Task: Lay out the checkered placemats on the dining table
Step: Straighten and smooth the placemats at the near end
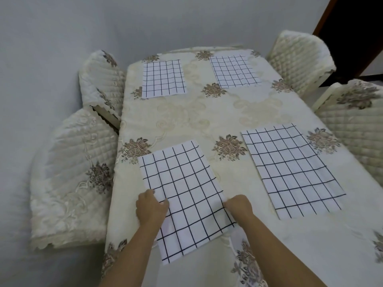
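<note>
Several white placemats with a black grid lie on the cream, flower-patterned tablecloth of the dining table (207,114). The near-left placemat (184,195) is between my hands. My left hand (150,207) pinches its left edge, and my right hand (238,206) grips its right edge. A second placemat (290,168) lies flat at the near right. Two more rest at the far end, one on the left (163,78) and one on the right (234,70).
Quilted cream chairs stand around the table: two on the left (70,179) (99,79) and two on the right (300,59) (356,121). A grey wall is behind and to the left. A dark doorway (356,27) is at the top right.
</note>
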Motion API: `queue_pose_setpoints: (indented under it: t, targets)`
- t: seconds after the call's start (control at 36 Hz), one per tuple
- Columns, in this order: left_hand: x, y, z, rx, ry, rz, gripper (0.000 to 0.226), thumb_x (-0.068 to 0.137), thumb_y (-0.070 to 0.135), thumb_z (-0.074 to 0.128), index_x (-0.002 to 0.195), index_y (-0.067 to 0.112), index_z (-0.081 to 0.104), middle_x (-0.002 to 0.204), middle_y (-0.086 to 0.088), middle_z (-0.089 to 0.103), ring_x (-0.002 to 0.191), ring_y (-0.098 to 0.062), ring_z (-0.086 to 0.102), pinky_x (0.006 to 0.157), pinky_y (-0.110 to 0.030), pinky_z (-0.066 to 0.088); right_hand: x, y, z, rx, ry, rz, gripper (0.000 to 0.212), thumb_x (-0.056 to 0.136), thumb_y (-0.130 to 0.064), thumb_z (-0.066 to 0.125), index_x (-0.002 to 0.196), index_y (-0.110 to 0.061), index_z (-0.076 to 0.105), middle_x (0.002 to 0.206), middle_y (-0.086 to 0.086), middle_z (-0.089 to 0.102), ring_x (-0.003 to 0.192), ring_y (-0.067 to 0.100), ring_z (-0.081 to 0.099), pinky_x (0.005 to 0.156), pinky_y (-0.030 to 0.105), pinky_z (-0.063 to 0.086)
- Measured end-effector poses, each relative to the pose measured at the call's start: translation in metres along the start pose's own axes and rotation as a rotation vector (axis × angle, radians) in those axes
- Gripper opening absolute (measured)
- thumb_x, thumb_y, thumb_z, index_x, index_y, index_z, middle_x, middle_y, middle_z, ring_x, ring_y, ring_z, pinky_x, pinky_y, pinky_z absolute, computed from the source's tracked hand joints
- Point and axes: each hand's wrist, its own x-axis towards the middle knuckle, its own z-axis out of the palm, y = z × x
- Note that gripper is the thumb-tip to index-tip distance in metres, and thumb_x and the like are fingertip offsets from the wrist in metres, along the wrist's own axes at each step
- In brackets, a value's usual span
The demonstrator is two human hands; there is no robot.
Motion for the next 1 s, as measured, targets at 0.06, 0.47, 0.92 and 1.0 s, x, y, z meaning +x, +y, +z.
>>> queue_pose_setpoints:
  t: [0.06,0.47,0.92,1.0]
  targets:
    - [-0.010,0.004,0.003,0.179,-0.094,0.257,0.074,0.081,0.047,0.063,0.140,0.014,0.033,0.148,-0.010,0.029,0.137,-0.026,0.025,0.111,-0.040,0.026,0.001,-0.001,0.000,0.004,-0.006,-0.004,0.037,0.082,-0.002,0.053,0.054,-0.012,0.031,0.055,0.002,0.034,0.048,0.014,0.032,0.046,0.021,0.025]
    - [-0.069,0.017,0.049,0.517,-0.436,0.604,0.096,0.084,0.060,0.047,0.148,0.020,-0.013,0.153,-0.006,-0.027,0.139,-0.029,-0.028,0.112,-0.055,-0.010,-0.014,-0.009,0.004,0.030,-0.055,-0.180,0.044,0.080,-0.007,0.055,0.051,-0.017,0.023,0.051,0.000,0.021,0.047,0.016,0.021,0.051,0.026,0.018]
    - [-0.066,0.012,0.043,0.565,-0.494,0.637,0.085,0.086,0.034,0.051,0.149,0.025,-0.005,0.156,-0.005,-0.018,0.141,-0.031,-0.023,0.110,-0.062,0.001,-0.016,0.010,-0.008,-0.008,0.008,-0.168,0.041,0.087,-0.009,0.052,0.054,-0.014,0.028,0.053,0.001,0.025,0.050,0.016,0.024,0.055,0.026,0.024]
    - [-0.067,0.011,0.042,0.571,-0.510,0.622,0.085,0.085,0.032,0.051,0.149,0.025,-0.004,0.156,-0.004,-0.019,0.141,-0.031,-0.023,0.111,-0.061,0.003,-0.017,0.013,-0.009,-0.001,0.010,-0.165,0.030,0.088,-0.011,0.052,0.060,-0.005,0.043,0.060,0.005,0.034,0.056,0.018,0.032,0.060,0.027,0.027]
